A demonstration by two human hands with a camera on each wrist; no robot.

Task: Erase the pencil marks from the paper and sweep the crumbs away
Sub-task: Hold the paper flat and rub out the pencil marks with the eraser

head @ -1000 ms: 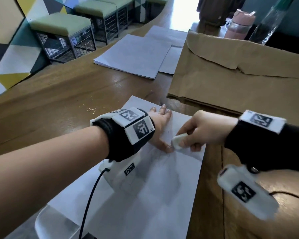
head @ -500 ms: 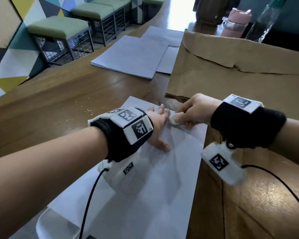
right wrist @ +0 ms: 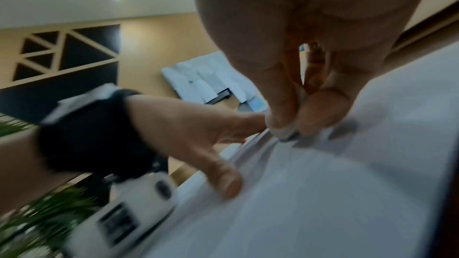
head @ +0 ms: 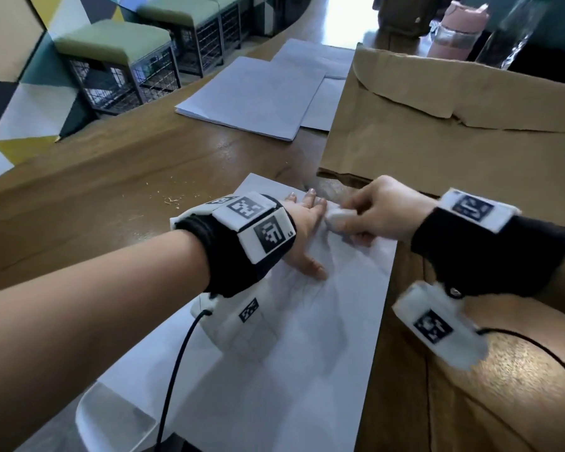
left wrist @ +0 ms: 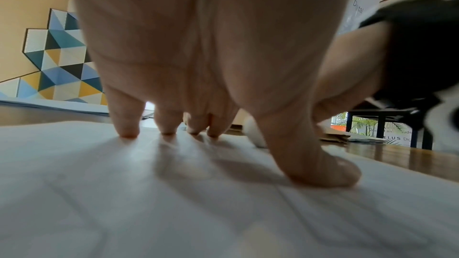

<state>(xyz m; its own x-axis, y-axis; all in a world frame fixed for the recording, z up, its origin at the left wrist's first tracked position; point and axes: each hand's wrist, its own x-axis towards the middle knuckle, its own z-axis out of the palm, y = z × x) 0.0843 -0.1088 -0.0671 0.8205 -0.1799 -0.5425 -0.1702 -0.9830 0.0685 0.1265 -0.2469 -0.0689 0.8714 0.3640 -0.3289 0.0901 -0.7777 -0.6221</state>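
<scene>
From the head view, the left hand lies flat with straight fingers on the sheet of paper, which rests on the wooden counter; the right hand pinches a white eraser against the paper's far end, just beside the left fingertips. The left wrist view shows the spread fingers and thumb pressing the paper. The right wrist view shows curled fingers gripping the eraser on the paper, blurred.
</scene>
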